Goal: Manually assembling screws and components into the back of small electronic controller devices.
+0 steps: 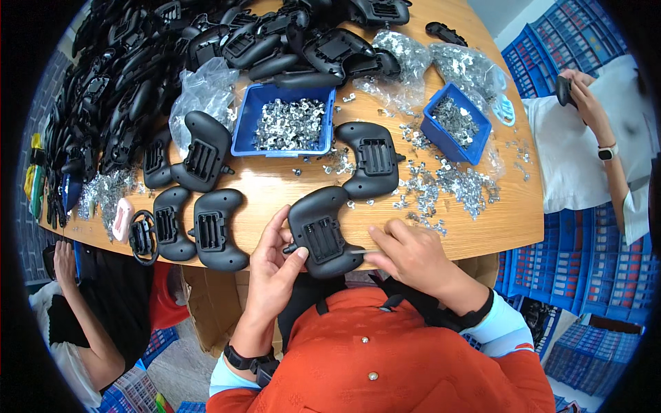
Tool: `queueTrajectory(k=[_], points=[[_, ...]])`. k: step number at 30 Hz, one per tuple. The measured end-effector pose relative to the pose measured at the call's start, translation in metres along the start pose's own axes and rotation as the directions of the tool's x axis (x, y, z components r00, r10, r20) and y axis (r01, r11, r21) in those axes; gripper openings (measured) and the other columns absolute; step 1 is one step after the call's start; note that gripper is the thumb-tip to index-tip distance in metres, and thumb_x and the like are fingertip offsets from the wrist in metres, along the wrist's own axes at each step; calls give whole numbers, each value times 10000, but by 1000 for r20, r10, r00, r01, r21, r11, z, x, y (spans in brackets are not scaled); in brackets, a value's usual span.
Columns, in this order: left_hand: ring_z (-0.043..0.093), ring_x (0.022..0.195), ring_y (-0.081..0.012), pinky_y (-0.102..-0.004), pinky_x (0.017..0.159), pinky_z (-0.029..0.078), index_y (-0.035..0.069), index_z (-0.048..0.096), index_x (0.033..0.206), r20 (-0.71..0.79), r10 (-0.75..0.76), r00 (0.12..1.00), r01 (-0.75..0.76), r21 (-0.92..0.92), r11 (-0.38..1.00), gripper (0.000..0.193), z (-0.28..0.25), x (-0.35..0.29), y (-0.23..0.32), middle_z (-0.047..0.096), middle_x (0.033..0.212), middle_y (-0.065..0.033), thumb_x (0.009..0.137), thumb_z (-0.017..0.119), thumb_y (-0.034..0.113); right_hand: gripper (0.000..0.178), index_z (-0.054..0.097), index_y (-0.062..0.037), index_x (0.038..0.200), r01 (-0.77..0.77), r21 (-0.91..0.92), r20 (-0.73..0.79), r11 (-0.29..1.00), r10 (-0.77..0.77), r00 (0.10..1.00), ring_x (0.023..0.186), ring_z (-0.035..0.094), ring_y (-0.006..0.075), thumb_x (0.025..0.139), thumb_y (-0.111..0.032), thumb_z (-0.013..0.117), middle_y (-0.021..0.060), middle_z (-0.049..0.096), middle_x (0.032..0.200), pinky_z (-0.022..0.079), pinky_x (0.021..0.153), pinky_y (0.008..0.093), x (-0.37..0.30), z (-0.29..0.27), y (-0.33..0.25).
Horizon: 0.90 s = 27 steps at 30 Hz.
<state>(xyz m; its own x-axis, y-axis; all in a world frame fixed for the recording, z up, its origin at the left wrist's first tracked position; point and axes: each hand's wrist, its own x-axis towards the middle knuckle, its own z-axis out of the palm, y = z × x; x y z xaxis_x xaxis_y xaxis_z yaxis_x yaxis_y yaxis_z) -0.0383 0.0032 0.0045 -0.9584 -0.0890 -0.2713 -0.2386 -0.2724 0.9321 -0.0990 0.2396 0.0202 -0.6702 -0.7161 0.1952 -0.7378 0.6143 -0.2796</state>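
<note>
My left hand (275,265) is closed on the left side of a black game controller shell (313,206), its open battery compartment facing up. In my right hand (412,255), fingers pinched, is a thin metal tool (363,252). The tool's tip reaches the shell's right grip, beside the compartment; its exact kind is hidden by my fingers. Just beyond lies another controller shell (377,148), also compartment up. A blue bin (244,131) of small metal battery contacts (292,122) stands farther off.
More shells (218,227) lie at the left, and a big heap of them (131,89) fills the far left. A second blue bin (475,148), loose metal contacts (461,189) and plastic bags (468,72) are at the right. Co-workers' hands (578,86) show at both sides.
</note>
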Motion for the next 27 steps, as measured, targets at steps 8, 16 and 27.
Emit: queueTrajectory(k=[8,16,27], points=[[539,847,-75,-211,698,492,5,285,1450,-4,25,1000,-25,21,999,630,0,1,-2,488,1011,-35,873,528,-71,202,616,0,912,215,68,-56,974,-212,976,638,597,174,779,-143,670,56,561,811,491,535,300,-24,5,-2],[594,981,-139,-262,760,559,3,270,1449,-22,130,991,-131,-53,990,649,2,-1,-12,564,1116,-94,870,563,-25,151,608,-4,880,180,174,-61,968,-172,983,658,613,202,733,-32,633,75,577,801,492,524,319,-34,9,-3],[582,1065,-179,-301,830,549,4,219,1462,-39,228,973,-229,-26,973,683,4,-6,-17,555,1170,-129,870,555,-41,82,623,1,866,-418,734,166,535,455,875,633,576,197,819,-50,667,89,594,736,441,567,293,-1,10,-19]])
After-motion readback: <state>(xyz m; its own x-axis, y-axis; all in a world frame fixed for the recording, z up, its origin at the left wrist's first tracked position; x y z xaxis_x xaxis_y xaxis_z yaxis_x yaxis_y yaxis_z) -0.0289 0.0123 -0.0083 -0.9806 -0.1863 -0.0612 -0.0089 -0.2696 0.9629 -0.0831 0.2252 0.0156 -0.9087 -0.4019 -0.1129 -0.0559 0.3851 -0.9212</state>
